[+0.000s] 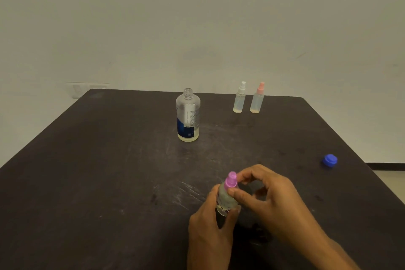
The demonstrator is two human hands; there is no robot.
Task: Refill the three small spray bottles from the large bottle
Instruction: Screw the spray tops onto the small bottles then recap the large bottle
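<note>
Head view — purple-capped spray bottle (228,197) upright, slightly tilted, nozzle up.

Purple sprayer top (231,180), blue cap (330,160)

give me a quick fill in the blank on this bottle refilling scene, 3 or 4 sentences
1. The large bottle stands upright with its mouth ____.
2. The right hand pinches the ____ spray top of the small bottle that the left hand holds.
3. The loose cap lying near the table's right edge is ____.
4. Beside the white-topped bottle at the back stands one with a ____ top.

Missing words: open; purple; blue; pink
</note>
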